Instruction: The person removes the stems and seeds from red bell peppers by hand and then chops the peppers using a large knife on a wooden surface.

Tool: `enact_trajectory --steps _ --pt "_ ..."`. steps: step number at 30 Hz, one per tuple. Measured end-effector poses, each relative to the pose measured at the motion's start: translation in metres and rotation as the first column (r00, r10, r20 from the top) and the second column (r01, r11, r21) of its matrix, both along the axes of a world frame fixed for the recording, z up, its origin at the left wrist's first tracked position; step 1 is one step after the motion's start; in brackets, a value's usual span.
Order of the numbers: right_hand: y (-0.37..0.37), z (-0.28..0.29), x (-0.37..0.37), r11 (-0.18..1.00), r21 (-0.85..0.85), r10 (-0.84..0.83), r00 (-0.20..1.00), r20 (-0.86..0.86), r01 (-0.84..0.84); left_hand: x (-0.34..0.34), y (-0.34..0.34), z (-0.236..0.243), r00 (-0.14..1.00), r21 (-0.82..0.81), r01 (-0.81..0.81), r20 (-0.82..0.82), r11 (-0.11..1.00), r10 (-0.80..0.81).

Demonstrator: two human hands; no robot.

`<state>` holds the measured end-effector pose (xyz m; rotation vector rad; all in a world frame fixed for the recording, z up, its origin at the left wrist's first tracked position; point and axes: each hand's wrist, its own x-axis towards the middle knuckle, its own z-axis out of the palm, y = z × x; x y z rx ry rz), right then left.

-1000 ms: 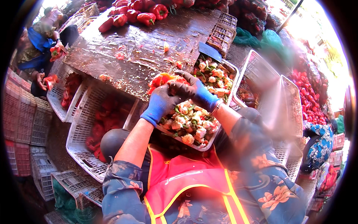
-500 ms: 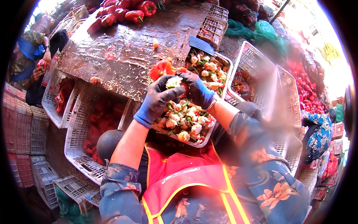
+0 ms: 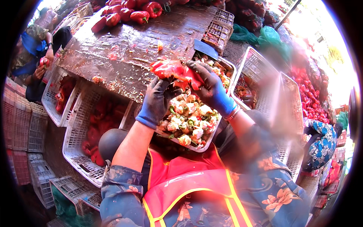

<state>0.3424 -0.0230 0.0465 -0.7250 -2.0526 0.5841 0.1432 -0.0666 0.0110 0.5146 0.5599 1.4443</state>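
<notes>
A split red bell pepper, its flesh opened out, is held between my gloved hands above the table's near edge. My left hand, in a dark glove with a blue cuff, grips the pepper from below at its left part; some fingers are hidden under it. Thumb and fingers of my right hand, gloved alike, close on the pepper's right end. Right beneath is a white crate heaped with pale seed cores and green stems. The pepper's underside is hidden.
A wet wooden table strewn with seeds carries whole red peppers at its far end. A blue blade-like plate stands by the core crate. White crates hold pepper pieces at left and right. Another person's hand holds a pepper.
The pale core that was in my hands is out of them. My right hand has moved right and turned, and the pepper is now spread open between both hands.
</notes>
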Motion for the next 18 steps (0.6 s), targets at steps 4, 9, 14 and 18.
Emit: enact_trajectory --steps 4,9,14,18 --pt "-0.004 -0.001 0.006 0.997 0.079 0.022 1.000 0.022 -0.023 0.006 0.010 -0.018 0.972 0.102 -0.068 -0.218 0.992 0.089" --pt "0.005 -0.006 0.018 0.642 -0.672 -0.124 0.815 -0.566 -0.369 0.022 0.015 -0.009 0.856 0.082 -0.126 -0.496 0.989 0.150" --pt "-0.003 -0.010 0.030 0.726 -0.617 -0.080 0.854 -0.514 -0.303 0.021 -0.002 0.014 0.790 0.146 0.045 -0.611 0.988 0.054" --pt "-0.003 -0.025 0.030 0.856 -0.447 0.033 0.890 -0.454 -0.260 0.029 -0.011 0.023 0.435 0.324 0.194 -0.874 0.926 0.215"
